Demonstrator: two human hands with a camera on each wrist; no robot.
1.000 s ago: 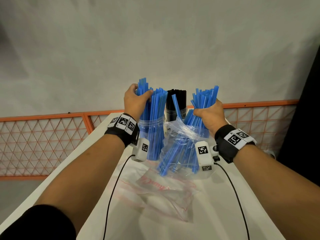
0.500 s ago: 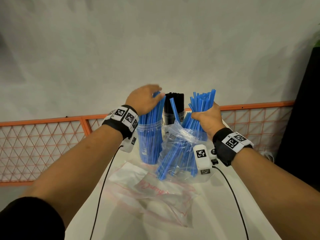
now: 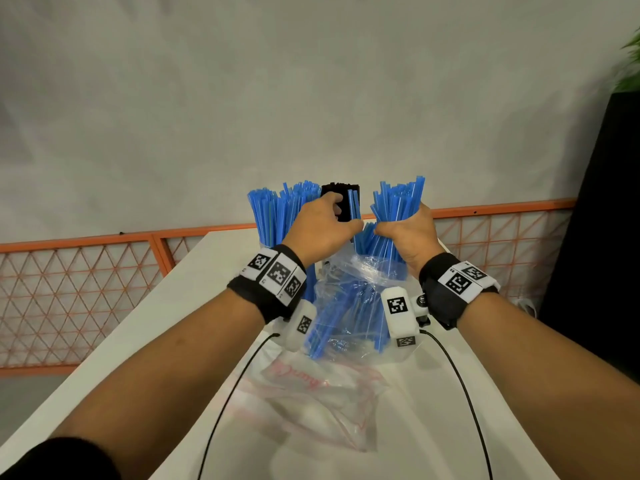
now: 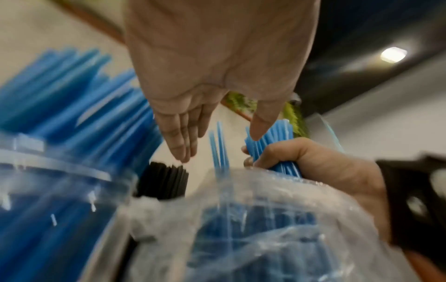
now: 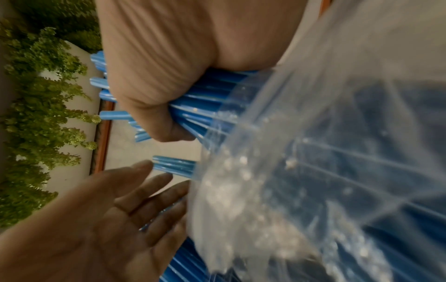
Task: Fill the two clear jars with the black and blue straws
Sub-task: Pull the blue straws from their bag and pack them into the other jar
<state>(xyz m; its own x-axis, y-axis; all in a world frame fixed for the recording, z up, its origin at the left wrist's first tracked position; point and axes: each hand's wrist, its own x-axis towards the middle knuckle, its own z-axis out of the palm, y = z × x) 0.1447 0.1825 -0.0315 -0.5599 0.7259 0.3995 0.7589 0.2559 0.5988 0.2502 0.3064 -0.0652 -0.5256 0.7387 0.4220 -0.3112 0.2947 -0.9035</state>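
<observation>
A clear jar (image 3: 273,247) at the left is packed with upright blue straws (image 3: 277,209). Behind it, black straws (image 3: 341,194) stand in the second jar (image 4: 144,198). My right hand (image 3: 405,233) grips a bundle of blue straws (image 3: 398,202) that sticks up out of a clear plastic bag (image 3: 353,306). My left hand (image 3: 329,225) is open, its fingers straight, at a couple of loose blue straws (image 4: 218,145) rising from the bag between the black straws and the bundle. In the right wrist view the open left palm (image 5: 115,206) lies beside the bag (image 5: 313,171).
An empty clear bag with red print (image 3: 311,386) lies flat on the white table (image 3: 194,289) in front of the jars. Wrist camera cables trail over it. An orange mesh fence (image 3: 86,282) runs behind the table, and a dark panel (image 3: 606,237) stands at the right.
My left hand has left the blue straws in the jar and moved right, opening beside the loose straws near the right hand. The right hand keeps its grip on the bundle.
</observation>
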